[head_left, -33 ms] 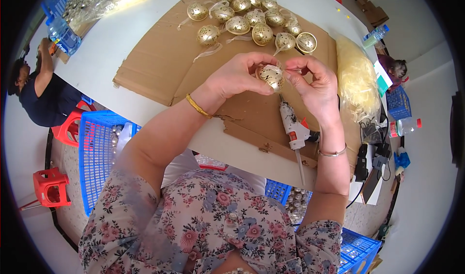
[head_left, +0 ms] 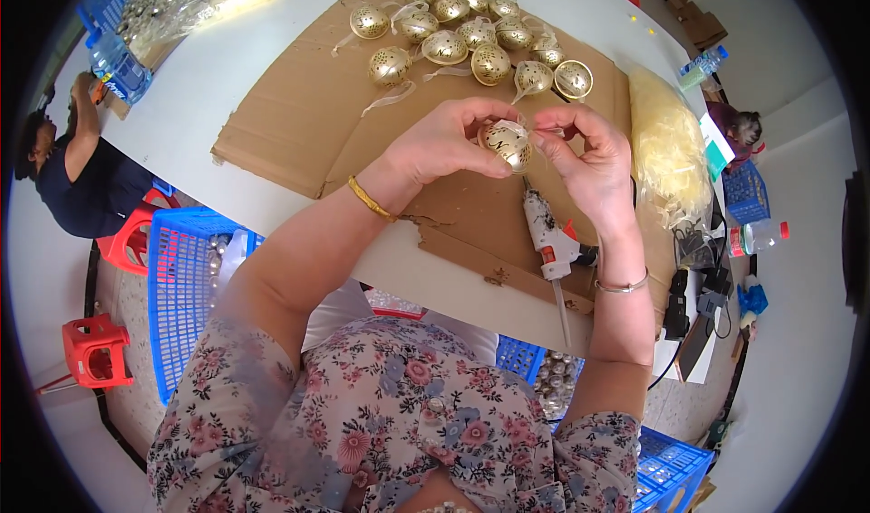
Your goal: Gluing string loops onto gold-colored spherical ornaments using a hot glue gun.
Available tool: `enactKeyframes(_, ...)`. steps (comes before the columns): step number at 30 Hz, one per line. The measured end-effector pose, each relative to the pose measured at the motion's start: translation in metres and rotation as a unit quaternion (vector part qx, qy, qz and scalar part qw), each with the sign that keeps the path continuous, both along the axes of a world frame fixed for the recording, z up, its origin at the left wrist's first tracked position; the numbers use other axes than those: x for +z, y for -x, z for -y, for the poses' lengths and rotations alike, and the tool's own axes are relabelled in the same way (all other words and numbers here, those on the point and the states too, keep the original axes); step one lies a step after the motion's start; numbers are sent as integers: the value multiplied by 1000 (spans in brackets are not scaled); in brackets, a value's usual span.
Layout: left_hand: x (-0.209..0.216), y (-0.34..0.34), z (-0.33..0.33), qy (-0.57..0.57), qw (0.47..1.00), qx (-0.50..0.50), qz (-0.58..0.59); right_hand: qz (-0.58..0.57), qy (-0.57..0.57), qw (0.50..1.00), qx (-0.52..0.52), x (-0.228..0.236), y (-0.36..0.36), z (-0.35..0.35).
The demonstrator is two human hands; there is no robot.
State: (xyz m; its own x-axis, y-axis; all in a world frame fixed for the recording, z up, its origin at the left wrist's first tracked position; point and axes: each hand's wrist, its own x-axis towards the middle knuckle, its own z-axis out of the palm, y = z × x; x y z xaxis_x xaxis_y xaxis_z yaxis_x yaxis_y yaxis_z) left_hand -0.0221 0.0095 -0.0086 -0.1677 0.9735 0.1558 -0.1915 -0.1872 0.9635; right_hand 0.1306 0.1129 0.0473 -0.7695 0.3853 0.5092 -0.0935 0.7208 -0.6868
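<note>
My left hand (head_left: 453, 141) is closed round a gold bell-like ball ornament (head_left: 507, 148) with small dark spots and dark lettering on its side. A sheer whitish ribbon (head_left: 514, 127) lies across the top of this ball. At its right side, my right hand (head_left: 584, 150) pinches an end of the ribbon between thumb and forefinger; the exact grip is partly hidden by the fingers. Just below the hands, a white glue gun (head_left: 549, 238) with a glue stick out of its back end lies on the cardboard (head_left: 299, 141).
Several gold ball ornaments (head_left: 490, 64) with ribbons sit at the cardboard's far side. A bag of pale yellow ribbons (head_left: 669, 146) lies to the right, near cables and black adapters (head_left: 714, 294). Blue baskets (head_left: 177, 304) stand below the white table (head_left: 190, 119). Two other people sit farther off.
</note>
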Motion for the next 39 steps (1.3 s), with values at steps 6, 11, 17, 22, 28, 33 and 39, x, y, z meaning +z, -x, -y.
enactKeyframes(6,1,0,0,5,1000,0,2,-2,-2,1000,-5,-6,2,-4)
enactKeyframes(11,6,-3,2,15,1000,-2,2,-19,-25,999,-2,-9,3,-7)
enactKeyframes(17,7,-3,3,17,1000,-4,10,-13,-36,999,-17,-8,5,-4)
enactKeyframes(22,4,-1,2,15,1000,-7,-19,-7,-36,999,-22,-9,5,-5)
enactKeyframes(28,6,-3,2,6,998,17,-63,0,-34,999,-34,-6,3,-5)
enactKeyframes(33,2,-3,1,3,997,29,-66,-23,26,998,-51,-8,1,-11)
enactKeyframes(39,5,-5,2,11,997,44,-58,-3,-95,994,-49,-4,2,-9)
